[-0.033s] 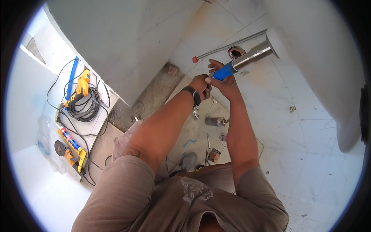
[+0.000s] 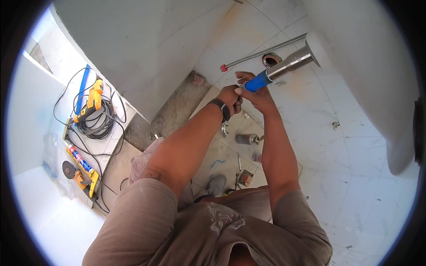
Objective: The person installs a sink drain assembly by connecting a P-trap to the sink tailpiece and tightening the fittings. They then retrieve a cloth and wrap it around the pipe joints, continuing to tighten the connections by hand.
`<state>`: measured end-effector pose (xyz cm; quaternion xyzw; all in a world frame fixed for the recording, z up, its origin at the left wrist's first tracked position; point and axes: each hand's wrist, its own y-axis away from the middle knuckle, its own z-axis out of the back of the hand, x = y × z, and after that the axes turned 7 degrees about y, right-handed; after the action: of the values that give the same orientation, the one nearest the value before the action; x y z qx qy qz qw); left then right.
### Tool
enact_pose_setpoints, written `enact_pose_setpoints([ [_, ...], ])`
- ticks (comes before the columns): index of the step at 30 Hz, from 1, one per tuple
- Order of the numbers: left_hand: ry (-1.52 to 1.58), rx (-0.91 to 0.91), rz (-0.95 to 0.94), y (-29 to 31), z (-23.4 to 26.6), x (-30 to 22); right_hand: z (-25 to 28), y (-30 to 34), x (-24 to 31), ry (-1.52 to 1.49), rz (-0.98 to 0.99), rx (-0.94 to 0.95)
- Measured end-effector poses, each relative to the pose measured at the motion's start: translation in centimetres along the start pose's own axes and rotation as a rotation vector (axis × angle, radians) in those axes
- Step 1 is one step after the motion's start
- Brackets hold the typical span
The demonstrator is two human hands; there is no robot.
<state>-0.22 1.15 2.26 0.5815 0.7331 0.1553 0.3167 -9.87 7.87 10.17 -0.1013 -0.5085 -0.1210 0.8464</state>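
A blue pipe section (image 2: pixel 258 82) is joined to a chrome drain tube (image 2: pixel 289 65) that slants out from a white fixture. My right hand (image 2: pixel 262 98) is wrapped about the lower end of the blue section, its thumb in front and its fingers reaching past the far side. Close against that end, my left hand (image 2: pixel 229 95) is closed in a pinch, with a dark watch band (image 2: pixel 220 109) at the wrist. What the left fingers hold is hidden. A flexible metal hose (image 2: pixel 266 52) with a red end hangs behind, near a round wall hole (image 2: pixel 271 59).
On the ledge at left lie a yellow drill (image 2: pixel 92 101), a coiled grey cable (image 2: pixel 96 120), a caulking gun (image 2: pixel 84 164) and an angle grinder (image 2: pixel 75 173). A dark canister (image 2: pixel 246 139) and a chrome fitting (image 2: pixel 224 129) lie on the floor tiles below my hands.
My right hand's fingers have shifted slightly behind the pipe end. The left hand stays in nearly the same place, and the pipe has not moved.
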Motion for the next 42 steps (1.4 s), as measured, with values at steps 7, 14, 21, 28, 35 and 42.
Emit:
enact_pose_setpoints([
  [7, 0.086, 0.106, -0.025, -0.2, -0.8, -0.1, -6.5, 0.7, -1.5, -0.038, -0.155, -0.623],
  [14, -0.012, -0.007, -0.035, 0.9, -0.9, -0.8, -1.4, 0.3, 0.0, 0.027, -0.052, -0.204],
  [21, 0.001, 0.018, -0.06, 0.2, -0.8, -0.7, -2.1, -0.6, -1.1, -0.098, -0.022, -0.184],
  [28, 0.057, 0.068, -0.069, -0.5, -0.9, -0.1, -6.2, -0.1, 0.1, -0.056, -0.245, -0.624],
  [35, -0.041, 0.062, -0.003, 0.5, -0.2, -0.9, 0.1, -0.5, -1.3, -0.148, -0.025, 0.01],
  [42, 0.155, 0.01, -0.059, 1.1, -1.9, -0.5, -6.9, 0.0, -1.2, -0.135, -0.211, -0.627],
])
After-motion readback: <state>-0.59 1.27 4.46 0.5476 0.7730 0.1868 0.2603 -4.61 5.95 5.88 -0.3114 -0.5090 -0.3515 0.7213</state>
